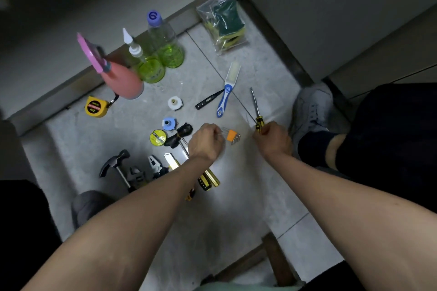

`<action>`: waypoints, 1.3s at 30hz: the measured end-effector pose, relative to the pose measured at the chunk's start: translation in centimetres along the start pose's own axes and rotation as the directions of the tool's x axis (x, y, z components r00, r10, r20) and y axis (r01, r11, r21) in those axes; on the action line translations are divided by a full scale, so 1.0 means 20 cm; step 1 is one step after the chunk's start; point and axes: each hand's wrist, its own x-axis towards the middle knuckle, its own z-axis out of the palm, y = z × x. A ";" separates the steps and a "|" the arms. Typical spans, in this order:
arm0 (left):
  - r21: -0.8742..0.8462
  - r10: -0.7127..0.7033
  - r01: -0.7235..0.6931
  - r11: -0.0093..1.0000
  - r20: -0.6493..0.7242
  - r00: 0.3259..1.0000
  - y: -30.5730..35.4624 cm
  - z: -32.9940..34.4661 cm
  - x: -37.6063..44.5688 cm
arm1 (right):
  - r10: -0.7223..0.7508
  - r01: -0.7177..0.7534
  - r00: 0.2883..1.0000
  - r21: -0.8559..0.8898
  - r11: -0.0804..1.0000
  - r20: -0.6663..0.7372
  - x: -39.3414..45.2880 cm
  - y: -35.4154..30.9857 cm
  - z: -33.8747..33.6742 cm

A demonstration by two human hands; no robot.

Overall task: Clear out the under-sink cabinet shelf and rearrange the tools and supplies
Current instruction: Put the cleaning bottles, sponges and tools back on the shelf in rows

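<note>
Tools and supplies already lie spread on the grey tiled floor [236,196]. The right hand [272,140] clasps a yellow-and-black-handled screwdriver [256,111]; the left hand [205,142], beside it, pinches an orange-holdered hex key set [233,137]. Rearranging appears unfinished.

One head-worn camera looks steeply down at the floor [236,196] from close above, arms reaching forward into view.

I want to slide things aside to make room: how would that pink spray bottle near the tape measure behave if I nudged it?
The pink spray bottle would probably tip rather than slide: it stands upright, with a long trigger head overhanging one side. Its body looks opaque, so how full or heavy it is cannot be told. It stands close beside the green bottle, so a push that way might knock both over.
</note>
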 end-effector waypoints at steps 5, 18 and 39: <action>-0.046 -0.111 0.114 0.992 0.069 0.991 0.09 0.05 0.07 | -0.037 0.039 0.997 -0.023 0.999 0.068 0.20 -0.02 -0.03; -0.059 -0.107 0.115 0.992 0.121 0.987 0.17 0.19 -0.03 | -0.022 -0.048 0.970 0.280 0.959 0.244 0.03 0.17 0.04; -0.383 -0.516 0.532 0.755 0.154 0.843 0.05 0.18 -0.27 | -0.078 0.065 0.985 0.089 0.994 0.153 -0.04 0.11 0.07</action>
